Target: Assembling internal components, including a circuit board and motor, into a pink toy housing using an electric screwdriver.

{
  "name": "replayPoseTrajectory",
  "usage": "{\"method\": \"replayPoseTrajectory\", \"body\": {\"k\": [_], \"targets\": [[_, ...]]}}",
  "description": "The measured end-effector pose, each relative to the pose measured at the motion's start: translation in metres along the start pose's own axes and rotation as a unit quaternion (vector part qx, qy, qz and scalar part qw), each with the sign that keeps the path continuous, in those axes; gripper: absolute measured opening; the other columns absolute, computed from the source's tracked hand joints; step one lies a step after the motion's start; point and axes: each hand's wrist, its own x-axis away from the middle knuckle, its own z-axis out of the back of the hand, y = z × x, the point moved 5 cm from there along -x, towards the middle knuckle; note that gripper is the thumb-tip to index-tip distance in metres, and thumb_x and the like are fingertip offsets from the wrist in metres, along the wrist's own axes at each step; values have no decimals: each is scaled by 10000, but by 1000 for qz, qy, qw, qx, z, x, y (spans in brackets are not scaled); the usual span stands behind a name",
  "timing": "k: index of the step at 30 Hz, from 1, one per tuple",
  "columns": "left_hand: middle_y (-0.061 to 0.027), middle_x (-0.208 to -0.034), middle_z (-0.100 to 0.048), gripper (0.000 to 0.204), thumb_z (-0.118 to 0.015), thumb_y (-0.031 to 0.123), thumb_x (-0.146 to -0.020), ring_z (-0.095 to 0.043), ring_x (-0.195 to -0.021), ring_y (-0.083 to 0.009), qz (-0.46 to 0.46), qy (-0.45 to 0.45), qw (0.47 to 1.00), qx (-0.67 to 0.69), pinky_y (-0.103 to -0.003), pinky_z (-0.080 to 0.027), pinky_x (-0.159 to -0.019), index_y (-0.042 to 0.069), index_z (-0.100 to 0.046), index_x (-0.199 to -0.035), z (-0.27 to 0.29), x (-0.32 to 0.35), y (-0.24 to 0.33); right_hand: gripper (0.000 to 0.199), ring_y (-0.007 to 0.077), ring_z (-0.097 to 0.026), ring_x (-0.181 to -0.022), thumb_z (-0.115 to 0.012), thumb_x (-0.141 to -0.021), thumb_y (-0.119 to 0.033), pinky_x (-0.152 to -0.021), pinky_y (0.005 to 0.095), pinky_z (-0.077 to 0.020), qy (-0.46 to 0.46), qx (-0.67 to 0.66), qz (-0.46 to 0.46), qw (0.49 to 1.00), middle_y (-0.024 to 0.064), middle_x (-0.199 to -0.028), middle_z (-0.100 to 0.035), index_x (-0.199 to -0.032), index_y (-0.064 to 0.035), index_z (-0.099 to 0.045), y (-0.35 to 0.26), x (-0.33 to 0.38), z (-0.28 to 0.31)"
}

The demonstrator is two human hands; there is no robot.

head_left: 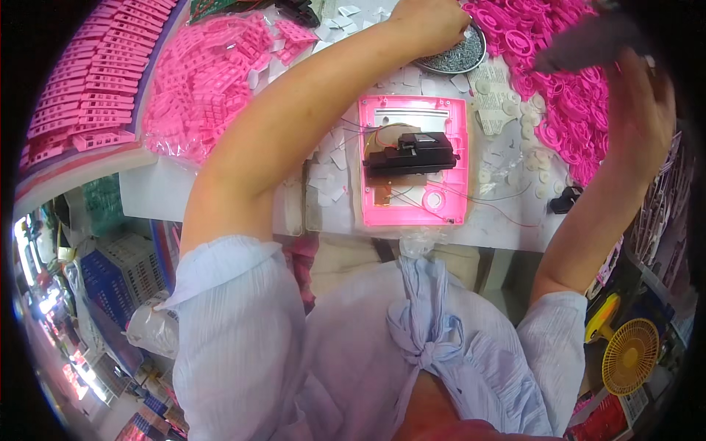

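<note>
My left hand (432,28) reaches to the far side, over a round metal dish (482,45) of small silver screws (457,59). Its fingers are bent together at the dish, and what they pinch is hidden. At the far right my right hand (646,103) is raised, its fingers against a dark grey, motion-blurred tool (592,40) whose exact kind I cannot make out. Between my arms a pink plastic housing (457,154) lies open on the table. A black mechanism (413,156) sits across it, with thin wires around it.
Bagged pink plastic parts (198,88) are heaped at left, beside stacked pink pieces (103,81). Pink ring-shaped parts (577,132) cover the right side. White round pieces (540,176) and paper scraps (334,162) lie scattered. A yellow fan (630,356) stands lower right.
</note>
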Motion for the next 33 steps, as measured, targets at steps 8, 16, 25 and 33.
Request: {"method": "replayPoseTrajectory", "body": {"k": [8, 16, 25, 33], "targets": [[-92, -770, -732, 226, -598, 275, -846, -711, -767, -269, 20, -9, 997, -71, -495, -470, -803, 134, -748, -753, 3, -6, -15, 473, 212, -637, -901, -679, -895, -257, -817, 343, -526, 14, -278, -103, 955, 88, -986, -636, -1269, 6, -561, -26, -31, -93], [-70, -802, -746, 191, -612, 278, -823, -716, -795, -250, -8, -47, 986, -158, -494, -462, -812, 161, -757, -782, 14, -4, -8, 383, 230, -656, -866, -633, -934, -208, -832, 385, -546, 9, -323, -86, 942, 112, -947, -650, -1234, -12, -499, -2, -16, -104], [-13, -857, -732, 90, -705, 212, -876, -660, -808, -188, -26, 134, 977, 165, -399, -391, -861, 143, -753, -908, 107, 126, 53, 303, 140, -522, -662, -584, -966, -159, -678, 342, -461, -3, -392, -128, 911, 45, -724, -539, -1200, 23, -522, -31, 55, -85], [19, -786, -691, 102, -776, 107, -796, -605, -734, -162, 132, 104, 912, 373, -361, -332, -809, 132, -753, -892, 101, 198, 82, 346, 91, -472, -525, -598, -999, -300, -568, 298, -420, -108, -326, 9, 939, -80, -617, -511, -1303, -169, -497, -69, 66, -121]]}}
